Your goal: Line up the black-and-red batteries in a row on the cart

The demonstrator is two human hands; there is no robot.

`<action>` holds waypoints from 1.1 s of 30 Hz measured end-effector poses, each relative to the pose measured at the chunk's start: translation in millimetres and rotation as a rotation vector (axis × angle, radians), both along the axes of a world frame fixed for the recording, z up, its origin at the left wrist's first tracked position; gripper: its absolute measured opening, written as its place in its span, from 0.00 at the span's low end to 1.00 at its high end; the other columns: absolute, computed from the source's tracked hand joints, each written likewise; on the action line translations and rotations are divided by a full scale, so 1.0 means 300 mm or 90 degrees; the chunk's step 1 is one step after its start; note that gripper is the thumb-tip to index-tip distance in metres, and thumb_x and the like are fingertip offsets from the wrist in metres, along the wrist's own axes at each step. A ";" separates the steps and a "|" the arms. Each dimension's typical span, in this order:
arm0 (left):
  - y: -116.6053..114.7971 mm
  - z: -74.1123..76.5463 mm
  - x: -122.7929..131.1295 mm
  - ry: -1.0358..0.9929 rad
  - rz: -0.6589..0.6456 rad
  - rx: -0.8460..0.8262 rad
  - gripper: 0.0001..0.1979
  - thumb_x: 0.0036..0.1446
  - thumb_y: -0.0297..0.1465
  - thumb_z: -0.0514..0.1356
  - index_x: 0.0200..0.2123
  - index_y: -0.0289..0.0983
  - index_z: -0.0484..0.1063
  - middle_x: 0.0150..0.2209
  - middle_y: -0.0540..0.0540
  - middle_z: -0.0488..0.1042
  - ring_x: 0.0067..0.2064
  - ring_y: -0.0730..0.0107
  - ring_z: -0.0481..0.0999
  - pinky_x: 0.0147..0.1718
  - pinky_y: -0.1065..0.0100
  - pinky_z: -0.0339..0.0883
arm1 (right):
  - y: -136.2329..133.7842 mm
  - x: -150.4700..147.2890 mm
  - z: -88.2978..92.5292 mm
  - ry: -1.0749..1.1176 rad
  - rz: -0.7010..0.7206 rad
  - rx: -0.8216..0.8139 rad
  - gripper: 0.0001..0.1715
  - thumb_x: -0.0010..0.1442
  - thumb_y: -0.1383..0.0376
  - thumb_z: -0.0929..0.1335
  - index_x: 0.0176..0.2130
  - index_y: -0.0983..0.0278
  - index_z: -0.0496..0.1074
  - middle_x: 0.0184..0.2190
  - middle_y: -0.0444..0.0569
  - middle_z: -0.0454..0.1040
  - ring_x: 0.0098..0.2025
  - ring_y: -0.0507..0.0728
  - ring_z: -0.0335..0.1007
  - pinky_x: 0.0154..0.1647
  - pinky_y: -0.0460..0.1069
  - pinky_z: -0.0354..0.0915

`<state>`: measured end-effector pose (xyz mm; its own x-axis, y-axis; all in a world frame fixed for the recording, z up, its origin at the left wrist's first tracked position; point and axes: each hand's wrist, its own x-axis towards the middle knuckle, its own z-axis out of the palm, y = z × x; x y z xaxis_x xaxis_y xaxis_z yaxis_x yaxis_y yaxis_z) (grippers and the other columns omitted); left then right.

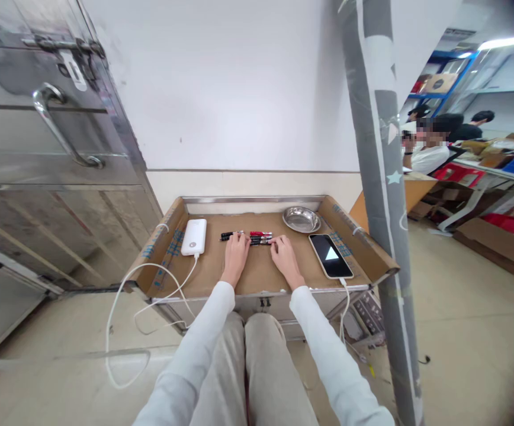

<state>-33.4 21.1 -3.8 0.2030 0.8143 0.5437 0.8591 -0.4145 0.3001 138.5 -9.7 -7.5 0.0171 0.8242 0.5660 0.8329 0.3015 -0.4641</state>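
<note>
A small group of pens lies crosswise in the middle of the cardboard-lined cart top, with black pens (260,241) in front and a red pen (259,234) behind. My left hand (237,253) has its fingers closed over the left part of the black pens, and dark ends stick out to its left. At the right end of the group, my right hand (285,255) pinches a black pen's tip between bent fingers. Exactly how many pens each hand grips is hidden by the fingers.
To the left lies a white power bank (193,236) with a white cable (119,296) looping off the cart. A phone (330,255) and a steel bowl (301,219) sit on the right. Raised cardboard sides (358,239) edge the cart; a wrapped pole (384,177) stands beside it.
</note>
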 end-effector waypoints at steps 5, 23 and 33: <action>-0.003 0.000 -0.034 -0.011 0.230 0.031 0.15 0.60 0.24 0.48 0.49 0.31 0.63 0.51 0.34 0.65 0.52 0.54 0.64 0.49 0.57 0.59 | -0.004 0.002 0.008 0.003 -0.057 -0.013 0.15 0.59 0.73 0.56 0.41 0.66 0.68 0.37 0.54 0.72 0.41 0.58 0.66 0.44 0.51 0.60; -0.040 -0.001 -0.168 -0.009 0.139 -0.046 0.07 0.61 0.28 0.51 0.42 0.33 0.66 0.40 0.39 0.68 0.41 0.60 0.69 0.41 0.61 0.64 | 0.004 0.000 -0.023 0.234 0.039 -0.024 0.15 0.59 0.66 0.58 0.41 0.64 0.69 0.40 0.54 0.73 0.44 0.58 0.67 0.49 0.54 0.62; -0.112 0.046 -0.053 -0.369 -0.112 -0.083 0.06 0.60 0.32 0.54 0.37 0.37 0.69 0.37 0.45 0.72 0.38 0.67 0.73 0.42 0.62 0.68 | 0.007 -0.139 0.031 0.703 0.139 -0.184 0.19 0.56 0.51 0.65 0.42 0.61 0.70 0.35 0.46 0.74 0.27 0.51 0.68 0.26 0.46 0.64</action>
<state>-49.2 -12.7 9.9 0.0417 0.8627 0.5040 0.4628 -0.4638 0.7554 96.8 -7.5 1.8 0.2259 0.9664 0.1224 -0.1249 0.1534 -0.9802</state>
